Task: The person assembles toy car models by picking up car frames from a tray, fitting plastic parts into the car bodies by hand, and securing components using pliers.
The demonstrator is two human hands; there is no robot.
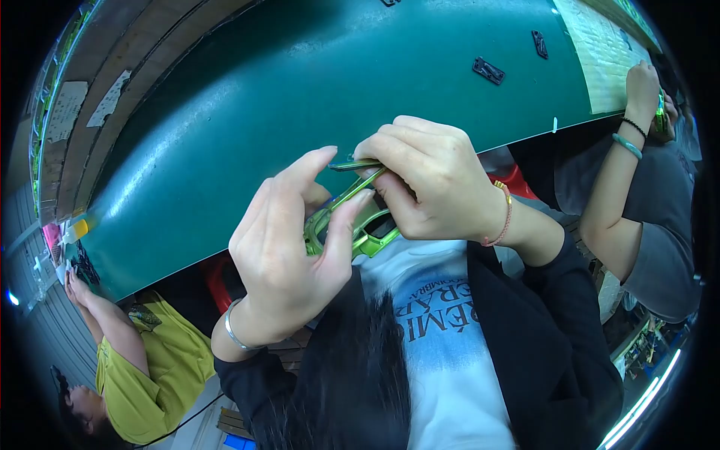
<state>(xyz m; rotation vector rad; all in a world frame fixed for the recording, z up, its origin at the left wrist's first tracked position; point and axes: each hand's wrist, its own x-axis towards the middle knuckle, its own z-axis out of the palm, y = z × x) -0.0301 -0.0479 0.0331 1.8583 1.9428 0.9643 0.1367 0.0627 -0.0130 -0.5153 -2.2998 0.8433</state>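
Note:
In front of my chest I hold a glossy green glasses frame (370,244), just off the table's near edge. My left hand (281,236) grips one side of it between thumb and fingers, with the index finger raised. With thumb and bent fingers, my right hand (427,176) pinches the end of a thin green arm (352,192) of the frame. A second slim piece, dark with a green edge (351,166), juts from the right fingertips toward the left index finger. My fingers hide part of the frame, so how the second piece joins it cannot be seen.
The green table (300,90) spreads ahead, with small black parts (489,70) at its far right. A pale printed sheet (600,56) lies near a co-worker's arm (619,165). At left stand brown boards (112,82) and a co-worker in a yellow-green shirt (169,360).

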